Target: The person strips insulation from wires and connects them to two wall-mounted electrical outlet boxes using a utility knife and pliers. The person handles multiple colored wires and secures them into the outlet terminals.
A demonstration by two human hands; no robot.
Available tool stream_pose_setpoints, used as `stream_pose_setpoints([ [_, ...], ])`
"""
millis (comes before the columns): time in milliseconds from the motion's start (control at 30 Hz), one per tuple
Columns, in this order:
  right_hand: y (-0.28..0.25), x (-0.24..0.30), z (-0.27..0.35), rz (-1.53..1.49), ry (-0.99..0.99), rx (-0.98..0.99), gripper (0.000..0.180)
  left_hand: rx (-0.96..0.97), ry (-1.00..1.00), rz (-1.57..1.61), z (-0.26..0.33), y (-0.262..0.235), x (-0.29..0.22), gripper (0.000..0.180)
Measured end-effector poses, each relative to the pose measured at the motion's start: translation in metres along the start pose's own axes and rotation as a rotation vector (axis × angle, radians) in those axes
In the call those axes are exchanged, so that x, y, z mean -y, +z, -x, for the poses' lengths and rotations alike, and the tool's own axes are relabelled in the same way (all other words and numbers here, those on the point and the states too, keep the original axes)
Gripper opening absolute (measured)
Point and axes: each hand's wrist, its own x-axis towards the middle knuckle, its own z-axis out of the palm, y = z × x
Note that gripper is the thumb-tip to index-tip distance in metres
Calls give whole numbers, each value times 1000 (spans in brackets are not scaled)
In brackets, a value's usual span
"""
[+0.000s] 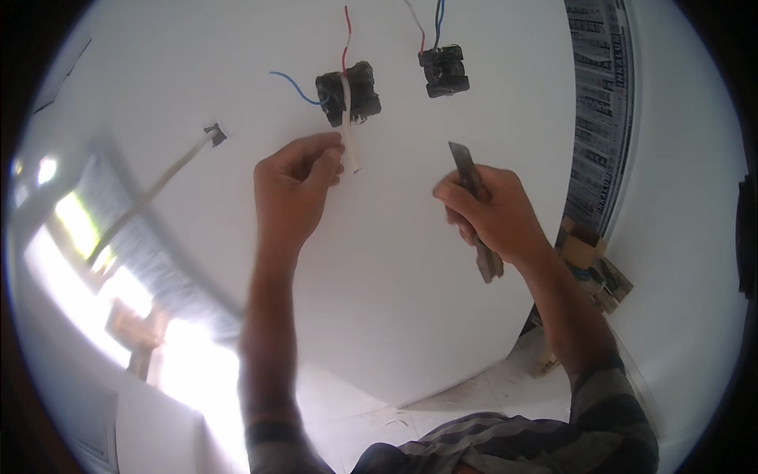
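Nearest, the right hand (489,213) is closed around a flat grey knife (476,209), blade pointing up. Beside it, the left hand (294,186) pinches a white cable (348,134) between thumb and fingers. Farther up the white wall (410,316), that cable enters a dark box (348,93) holding red and blue wires. Another box (444,70) sits to its right, also wired.
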Motion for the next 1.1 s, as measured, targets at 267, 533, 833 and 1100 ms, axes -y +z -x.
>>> stream_pose_setpoints([
  [267,22,18,-53,-202,-87,161,26,88,-351,208,-6,13,-21,26],
  [533,15,2,-75,-360,-20,383,25,58,-396,269,1,28,-19,27],
  [833,3,-5,-87,-481,16,543,17,89,-382,195,2,30,-28,25],
  [1100,10,-5,-85,-371,-47,496,15,13,-409,-3,7,37,-48,28],
])
